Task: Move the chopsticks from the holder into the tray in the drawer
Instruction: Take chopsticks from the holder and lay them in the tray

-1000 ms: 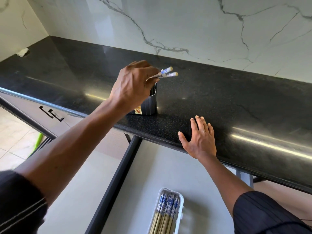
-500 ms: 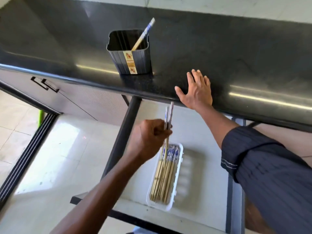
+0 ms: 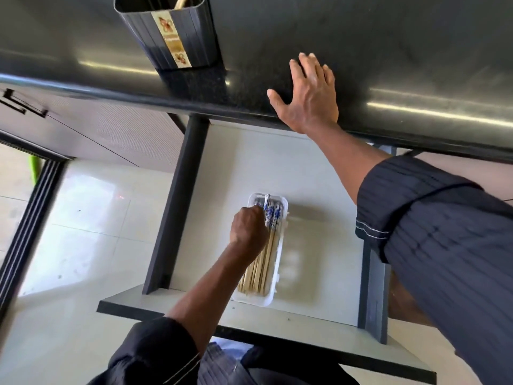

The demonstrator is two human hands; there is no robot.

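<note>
A white tray (image 3: 278,269) lies in the open drawer (image 3: 311,190), filled with several bamboo chopsticks (image 3: 263,262) that have blue-patterned tops. My left hand (image 3: 248,230) is down at the tray's left side, fingers closed on a pair of chopsticks that lie along the others. On the black countertop stands the dark ribbed holder (image 3: 169,31), with one chopstick (image 3: 181,1) leaning inside it. My right hand (image 3: 308,93) rests flat on the counter's front edge, fingers spread.
The black countertop (image 3: 388,51) overhangs the back of the drawer. Dark drawer rails (image 3: 177,204) run on both sides, with the drawer front (image 3: 277,337) nearest me. To the left are a cabinet front with a handle (image 3: 25,105) and pale floor tiles (image 3: 83,232).
My left hand carried a pair of chopsticks from the holder down into the drawer and lowered them onto the tray. The view has tilted downward. My right hand has stayed on the counter.
</note>
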